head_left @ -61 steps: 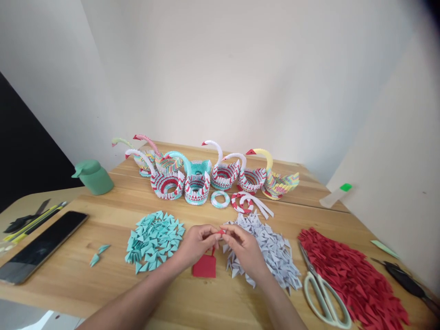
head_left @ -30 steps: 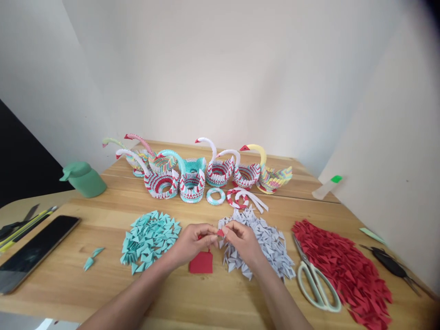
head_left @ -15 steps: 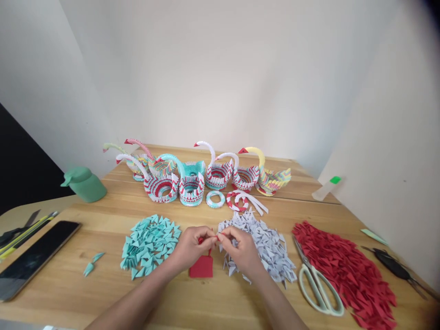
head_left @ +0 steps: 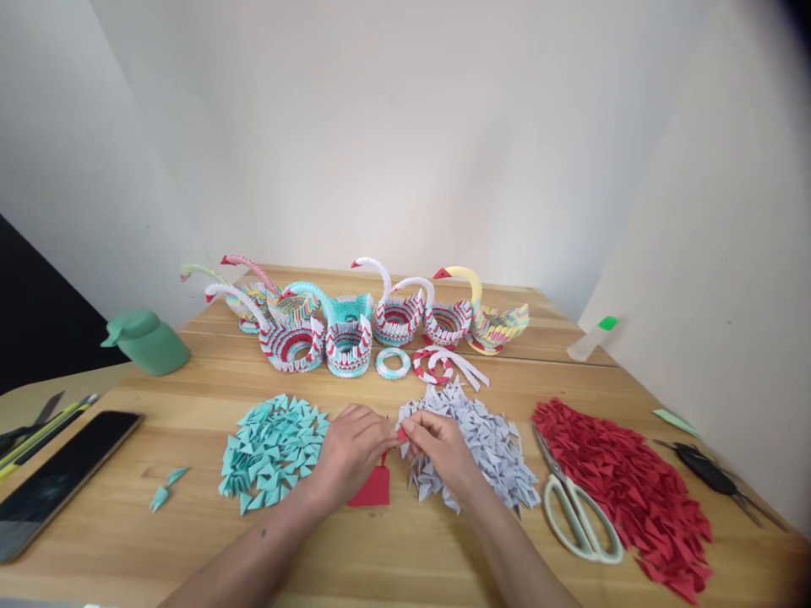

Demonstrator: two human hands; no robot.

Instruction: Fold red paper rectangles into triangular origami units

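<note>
- A small red paper piece (head_left: 401, 434) is pinched between the fingertips of the left hand (head_left: 352, 454) and the right hand (head_left: 443, 453), both curled narrow, just above the red paper square (head_left: 373, 490).
- The square is partly covered by the left hand.
- The piece's fold is too small to be made out.
- The grey pile (head_left: 487, 447) lies right of the square, partly hidden by the right hand.

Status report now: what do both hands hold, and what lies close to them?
Left hand and right hand pinch one small red paper piece together. Red paper sheets below. Teal pile left, white pile right.
</note>
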